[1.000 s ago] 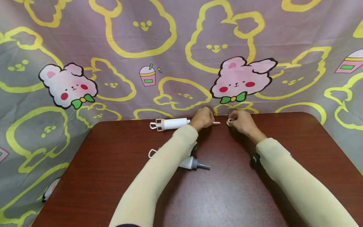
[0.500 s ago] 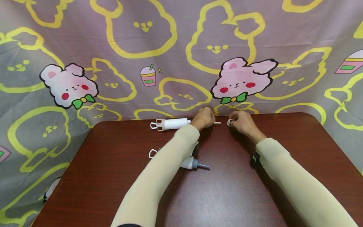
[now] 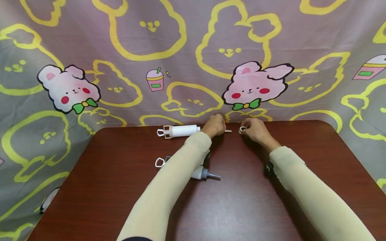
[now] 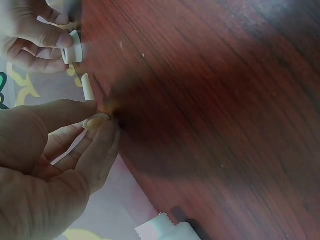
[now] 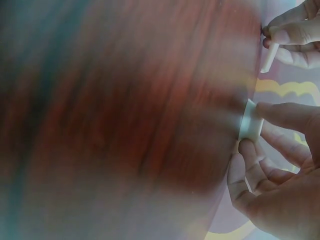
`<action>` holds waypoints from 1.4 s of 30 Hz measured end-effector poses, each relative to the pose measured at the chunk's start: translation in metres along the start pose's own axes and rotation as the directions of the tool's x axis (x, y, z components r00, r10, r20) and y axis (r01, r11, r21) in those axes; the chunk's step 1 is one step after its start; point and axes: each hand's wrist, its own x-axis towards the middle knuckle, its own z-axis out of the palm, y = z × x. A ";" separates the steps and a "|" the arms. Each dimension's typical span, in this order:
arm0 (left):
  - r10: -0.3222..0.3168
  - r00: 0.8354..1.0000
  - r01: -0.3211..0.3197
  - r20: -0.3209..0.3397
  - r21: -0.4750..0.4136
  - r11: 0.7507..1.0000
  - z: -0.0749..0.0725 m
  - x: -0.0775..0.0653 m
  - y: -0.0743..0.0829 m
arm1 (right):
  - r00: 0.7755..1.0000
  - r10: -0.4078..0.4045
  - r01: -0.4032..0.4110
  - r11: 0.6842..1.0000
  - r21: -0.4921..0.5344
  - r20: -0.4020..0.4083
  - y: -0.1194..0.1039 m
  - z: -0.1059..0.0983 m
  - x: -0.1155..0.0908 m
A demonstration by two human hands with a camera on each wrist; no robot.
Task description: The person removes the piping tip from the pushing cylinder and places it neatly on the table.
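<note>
At the table's back edge, my left hand (image 3: 214,125) pinches a narrow cream nozzle (image 4: 88,87) between thumb and fingers; its tip points toward the right hand. A short gap away, my right hand (image 3: 255,129) holds a small cream collar ring (image 3: 242,130) by its rim. To the left lies a white plunger tube (image 3: 184,131) with a beige end piece and a loop handle. Its threaded neck (image 4: 155,226) shows bare in the left wrist view. A second white tube with a grey nozzle (image 3: 213,175) lies nearer, partly hidden under the left forearm.
Everything lies on a dark red-brown wooden table (image 3: 241,207) with rounded back corners. Right behind the hands hangs a cloth (image 3: 181,40) printed with rabbit faces. Each wrist carries a small dark camera, and both arms wear cream sleeves.
The collar ring has turned slightly in the right fingers, showing more of its round opening. The left hand keeps its pinch on the nozzle. The head view has shifted a little.
</note>
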 end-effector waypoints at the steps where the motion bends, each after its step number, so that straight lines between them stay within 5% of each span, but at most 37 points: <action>1: 0.003 1.000 -0.003 0.002 0.009 1.000 0.000 0.002 -0.002 | 1.000 -0.001 0.001 1.000 0.003 -0.001 -0.001 0.001 0.000; 10: 0.029 0.999 -0.031 0.022 0.100 0.995 0.005 0.032 -0.025 | 0.999 -0.011 0.012 1.000 0.025 -0.034 -0.009 0.016 0.004; 21: 0.066 0.997 -0.072 0.045 0.148 0.986 -0.001 0.030 -0.038 | 1.000 0.000 0.002 0.998 0.063 -0.023 -0.016 0.027 0.004; 34: 0.053 0.999 -0.051 -0.009 0.108 0.993 -0.012 -0.007 -0.011 | 1.000 -0.014 0.014 1.000 0.019 0.005 -0.010 0.012 0.002; 42: 0.045 0.999 -0.045 0.005 0.078 0.996 -0.002 -0.009 0.002 | 0.999 -0.036 0.036 0.999 -0.014 0.003 0.001 -0.002 -0.007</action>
